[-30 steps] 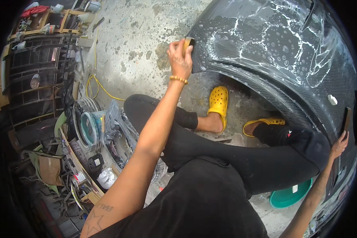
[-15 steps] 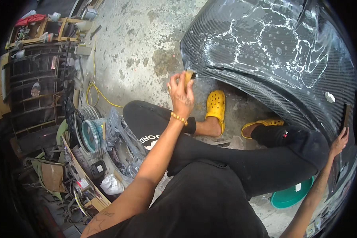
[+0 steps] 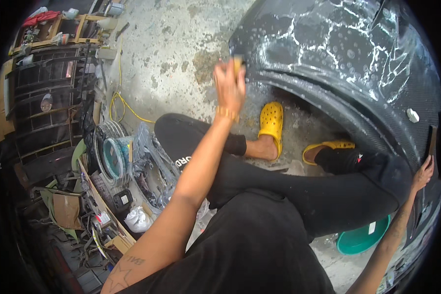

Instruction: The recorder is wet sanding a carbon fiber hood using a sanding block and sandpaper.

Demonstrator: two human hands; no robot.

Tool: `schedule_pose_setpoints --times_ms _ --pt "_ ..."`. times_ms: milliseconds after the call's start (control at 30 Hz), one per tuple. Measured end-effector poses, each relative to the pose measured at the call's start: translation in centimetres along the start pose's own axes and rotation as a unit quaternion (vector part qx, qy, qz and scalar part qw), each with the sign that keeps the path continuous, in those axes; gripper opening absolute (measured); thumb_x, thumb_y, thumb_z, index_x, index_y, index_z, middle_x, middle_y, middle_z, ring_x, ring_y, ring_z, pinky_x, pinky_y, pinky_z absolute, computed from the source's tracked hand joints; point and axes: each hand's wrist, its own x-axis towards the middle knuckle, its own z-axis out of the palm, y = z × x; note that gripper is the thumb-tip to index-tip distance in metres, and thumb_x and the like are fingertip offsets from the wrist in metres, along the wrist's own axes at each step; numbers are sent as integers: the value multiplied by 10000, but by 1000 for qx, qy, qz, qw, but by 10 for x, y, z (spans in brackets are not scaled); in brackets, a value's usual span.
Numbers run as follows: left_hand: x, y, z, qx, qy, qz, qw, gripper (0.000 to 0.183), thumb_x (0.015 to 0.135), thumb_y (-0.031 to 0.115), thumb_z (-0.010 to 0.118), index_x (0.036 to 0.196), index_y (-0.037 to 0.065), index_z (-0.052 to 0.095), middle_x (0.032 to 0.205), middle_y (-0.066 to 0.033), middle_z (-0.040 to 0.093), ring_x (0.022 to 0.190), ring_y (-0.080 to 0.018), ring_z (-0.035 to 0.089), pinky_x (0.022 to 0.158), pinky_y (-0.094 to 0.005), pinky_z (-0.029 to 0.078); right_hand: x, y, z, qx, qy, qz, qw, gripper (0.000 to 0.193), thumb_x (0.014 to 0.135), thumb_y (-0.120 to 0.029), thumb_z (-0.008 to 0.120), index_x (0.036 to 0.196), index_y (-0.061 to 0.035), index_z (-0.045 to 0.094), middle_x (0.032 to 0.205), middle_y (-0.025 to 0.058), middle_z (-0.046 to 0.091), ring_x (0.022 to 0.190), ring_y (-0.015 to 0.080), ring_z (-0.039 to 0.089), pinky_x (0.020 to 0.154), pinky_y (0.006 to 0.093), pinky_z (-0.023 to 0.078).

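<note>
A dark carbon-fibre panel (image 3: 323,54) curves across the upper right, wet with whitish suds and droplets. My left hand (image 3: 229,88), slightly blurred, is closed on a small tan block (image 3: 237,65) at the panel's near-left corner. Fingers wrap its side, and the block's working face is hidden. At the far right, my right hand (image 3: 423,175) lies with fingers stretched along the panel's edge. Its fingertips reach the lower end of a narrow brown strip (image 3: 432,139); whether they touch it I cannot tell. A small white lump (image 3: 412,115) sits on the panel nearby.
My feet in yellow clogs (image 3: 271,122) are on the stained concrete floor (image 3: 157,44). A green basin (image 3: 360,237) stands below my right leg. To the left are a yellow cable (image 3: 116,100), stacked buckets (image 3: 115,159), plastic wrap, a cluttered box and a dark rack (image 3: 41,122).
My left hand has moved away from me with the tan block, along the panel's left end. The whole view has shifted slightly; my right hand stays at the panel's edge.
</note>
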Motion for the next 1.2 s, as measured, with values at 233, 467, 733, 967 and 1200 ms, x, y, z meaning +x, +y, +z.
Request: schedule_pose_setpoints --times_ms 233,467,733,967,1200 --pt "-53 2 -4 12 -20 13 1000 418 961 152 718 1338 -18 652 1104 -254 579 1015 -374 593 895 -445 496 -6 5 -15 -5 10 5 1000 566 1060 -586 440 1432 -196 615 1462 61 604 1376 289 527 1129 431 404" --pt "26 -6 18 27 0 22 999 434 951 125 715 1365 21 634 1084 -248 577 1011 -384 585 887 -457 492 1 7 -20 9 -11 -18 1000 591 1059 -590 435 1440 -172 606 1453 89 606 1375 297 523 1134 434 399" --pt "9 4 22 -5 2 30 1000 417 968 163 699 1342 -8 626 1081 -259 570 1024 -396 581 890 -473 493 -8 -4 -24 -5 -1 -1 1000 616 1059 -594 428 1451 -149 595 1460 110 598 1377 316 517 1139 446 389" --pt "-6 -28 -7 -63 24 -79 995 378 993 199 690 1290 -29 641 1120 -211 562 988 -367 599 870 -447 503 -7 16 -14 -106 16 -80 991 607 1067 -578 422 1432 -130 608 1443 118 611 1361 328 529 1139 442 389" --pt "11 10 10 -11 10 19 1000 379 966 120 692 1310 -17 611 1090 -263 537 1018 -422 583 876 -471 494 2 -4 -12 -35 -17 -29 999 451 1122 -388 388 1458 -155 577 1461 90 598 1367 296 526 1113 433 429"
